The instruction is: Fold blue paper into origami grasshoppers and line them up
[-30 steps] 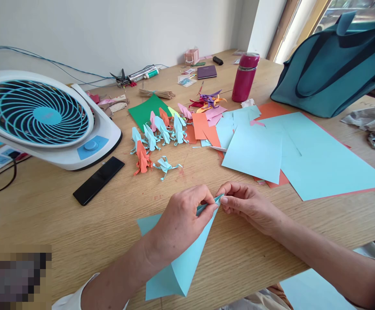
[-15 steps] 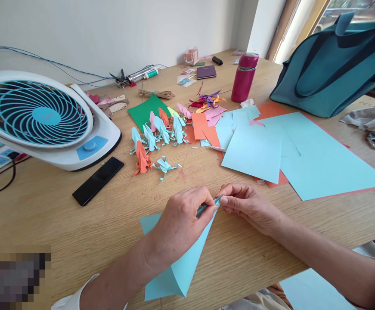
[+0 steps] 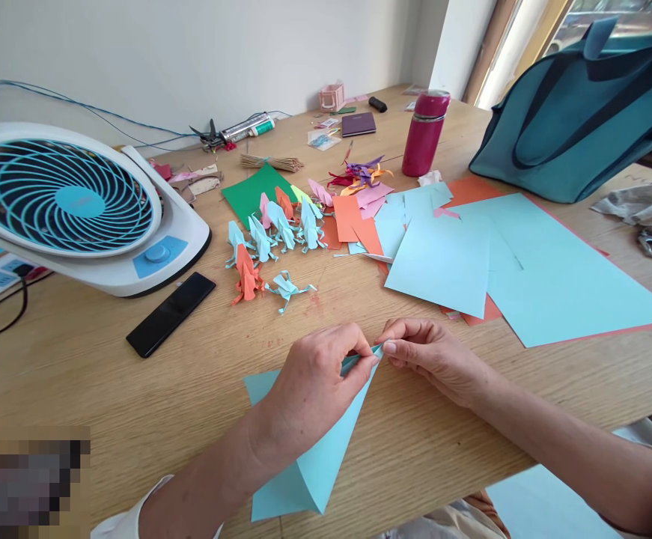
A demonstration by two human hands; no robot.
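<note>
While the left hand [image 3: 323, 382] pinches the folded light-blue sheet [image 3: 326, 464] close to its narrow tip, the right hand [image 3: 430, 355] grips the very end between thumb and fingers. The sheet lies at the near side of the wooden table [image 3: 135, 404], partly under the left hand and forearm. Both hands hold nearly the same pose as a second ago, but the sheet's far left corner has shifted slightly right, and its pinched tip sits a little lower.

Beyond the hands are a small blue folded figure [image 3: 286, 286] and an orange one [image 3: 247, 273], with a black phone [image 3: 171, 314] to their left. Farther back, loose blue sheets [image 3: 443, 262] overlap orange paper, right of a green sheet [image 3: 255, 191]. Past them stands a magenta bottle [image 3: 427, 135]; these have stayed put.
</note>
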